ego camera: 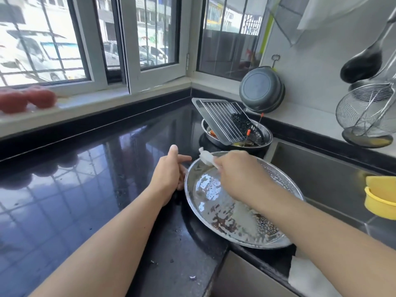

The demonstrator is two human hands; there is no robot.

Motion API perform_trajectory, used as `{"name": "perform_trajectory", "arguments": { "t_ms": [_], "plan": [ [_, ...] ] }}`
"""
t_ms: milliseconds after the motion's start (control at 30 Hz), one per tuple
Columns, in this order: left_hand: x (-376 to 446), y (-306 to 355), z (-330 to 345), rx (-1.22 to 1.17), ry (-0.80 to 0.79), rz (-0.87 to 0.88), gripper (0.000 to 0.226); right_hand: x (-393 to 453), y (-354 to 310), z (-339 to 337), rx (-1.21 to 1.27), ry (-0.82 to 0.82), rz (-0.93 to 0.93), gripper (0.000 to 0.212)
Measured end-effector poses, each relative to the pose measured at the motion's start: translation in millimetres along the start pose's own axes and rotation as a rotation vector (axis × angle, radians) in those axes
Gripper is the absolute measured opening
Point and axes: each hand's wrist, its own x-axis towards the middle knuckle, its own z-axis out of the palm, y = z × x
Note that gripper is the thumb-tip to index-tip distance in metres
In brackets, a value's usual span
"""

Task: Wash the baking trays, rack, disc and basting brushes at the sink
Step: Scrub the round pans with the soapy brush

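Over disc (216,202): right hand (237,174) grips white brush (205,157); left hand (169,174) loosely spread, beside rim.

1. Bright daylight enters through the windows (85,39) from ten to twelve o'clock; the street outside is washed out, nearly white.
2. The black countertop (75,179) mirrors the window grid as pale glare at nine o'clock.
3. Glare patches sit on the wet perforated disc (225,211) near centre.
4. Straight frames bow towards the edges, a wide-angle effect.
5. Red objects on the sill (27,100) at nine o'clock are smeared; the whole frame is slightly soft.
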Motion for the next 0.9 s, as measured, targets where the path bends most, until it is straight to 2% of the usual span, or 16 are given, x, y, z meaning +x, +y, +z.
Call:
{"name": "perform_trajectory", "arguments": {
  "t_ms": [167,233,300,367,500,567,633,700,767,833,900],
  "plan": [
    [0.5,-1.0,3.3,0.08,0.023,0.026,0.059,6.0,-9.6,14.2,0.019,-0.124,-0.139,0.041],
    [-1.4,-2.0,2.7,0.121,0.024,0.043,0.054,19.5,0.9,15.4,-0.013,-0.097,-0.026,0.045],
    [-2.1,-2.5,2.9,0.133,0.038,0.051,0.051,30.9,12.5,17.6,-0.042,-0.076,0.114,0.038],
    [-2.1,-2.0,3.3,0.15,0.041,0.06,0.052,32.7,13.8,22.5,-0.043,-0.072,0.149,0.032],
    [-0.2,-3.6,2.6,0.161,0.025,0.057,0.066,6.0,-10.9,25.7,0.167,-0.172,-0.075,0.058],
    [1.2,-4.0,2.5,0.155,0.029,0.052,0.07,3.4,-13.3,21.0,0.162,-0.2,-0.118,0.057],
    [0.4,-3.7,3.5,0.159,0.031,0.058,0.068,9.4,-2.9,15.9,0.079,-0.204,0.006,0.052],
    [-1.8,-2.8,3.3,0.174,0.042,0.068,0.066,14.4,10.8,9.8,0.083,-0.241,0.222,0.034],
    [-1.4,-4.1,3.1,0.185,0.045,0.073,0.065,15.2,17.9,1.7,0.278,-0.279,0.406,0.015],
    [-1.2,-3.5,4.2,0.201,0.035,0.069,0.063,21.6,19.1,0.7,0.556,-0.29,0.545,0.019],
    [-0.4,-3.5,5.1,0.205,0.023,0.06,0.062,24.7,9.9,1.9,0.769,-0.265,0.587,0.024]
  ]
}}
